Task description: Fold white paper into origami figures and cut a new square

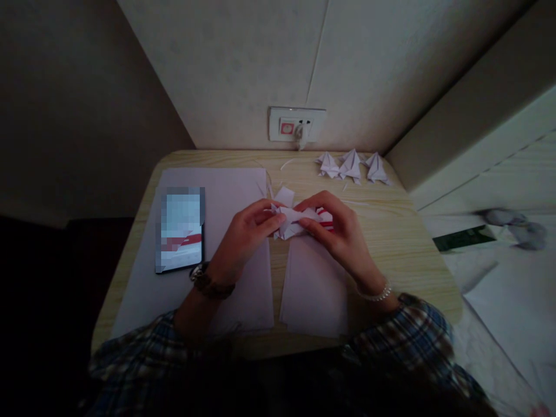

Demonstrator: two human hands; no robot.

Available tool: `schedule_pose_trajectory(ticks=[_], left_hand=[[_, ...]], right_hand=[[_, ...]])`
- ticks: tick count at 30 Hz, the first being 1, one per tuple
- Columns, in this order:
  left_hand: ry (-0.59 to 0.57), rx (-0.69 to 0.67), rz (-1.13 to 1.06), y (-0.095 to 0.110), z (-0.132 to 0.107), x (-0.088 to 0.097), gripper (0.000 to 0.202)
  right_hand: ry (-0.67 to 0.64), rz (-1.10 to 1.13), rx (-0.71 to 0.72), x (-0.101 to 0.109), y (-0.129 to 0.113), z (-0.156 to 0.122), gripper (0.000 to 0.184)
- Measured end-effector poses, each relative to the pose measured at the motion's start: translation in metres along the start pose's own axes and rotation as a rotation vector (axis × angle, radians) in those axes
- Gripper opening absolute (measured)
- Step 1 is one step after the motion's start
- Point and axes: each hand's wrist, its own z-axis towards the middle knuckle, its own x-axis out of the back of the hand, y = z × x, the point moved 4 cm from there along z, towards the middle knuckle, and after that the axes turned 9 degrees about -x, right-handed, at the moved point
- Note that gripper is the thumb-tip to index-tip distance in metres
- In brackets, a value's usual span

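Both my hands meet over the middle of a small wooden table (391, 231). Between them is a partly folded piece of white paper (293, 223). My left hand (245, 234), with a watch on its wrist, pinches the paper's left side. My right hand (336, 229), with a bead bracelet on its wrist, pinches the right side with curled fingers. A small red and white object (326, 219) shows under my right fingers; I cannot make out what it is.
A phone (180, 229) lies on a large white sheet (226, 191) at the left. Another white sheet (313, 289) lies below my hands. Three folded paper figures (351, 166) stand at the table's back right. A wall socket (295, 123) with a plug is behind.
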Motion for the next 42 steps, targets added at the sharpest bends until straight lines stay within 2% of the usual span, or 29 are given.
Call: schedule_pose_trajectory(ticks=[4,7,13,19,27,37,42], left_hand=[[0.005,0.072,-0.08,-0.002,0.0,0.001,0.018],[-0.006,0.11,-0.169,-0.004,0.0,0.0,0.016],[-0.035,0.149,-0.289,-0.005,-0.001,0.0,0.016],[-0.102,0.115,-0.279,-0.004,-0.003,0.001,0.02],[-0.116,0.097,-0.248,0.0,-0.004,-0.001,0.017],[-0.098,0.062,-0.094,0.001,-0.003,0.002,0.02],[-0.069,0.026,-0.082,0.002,-0.002,0.001,0.02]], right_hand=[[0.073,0.036,0.059,0.003,-0.002,-0.002,0.017],[0.135,0.056,0.107,0.007,-0.003,-0.004,0.014],[0.07,-0.119,0.223,0.007,-0.01,-0.007,0.01],[0.069,-0.114,0.273,0.007,-0.01,-0.009,0.012],[0.114,-0.102,0.337,0.007,-0.01,-0.01,0.008],[0.065,-0.148,0.359,0.007,-0.009,-0.009,0.009],[0.042,-0.178,0.32,0.004,-0.008,-0.006,0.009]])
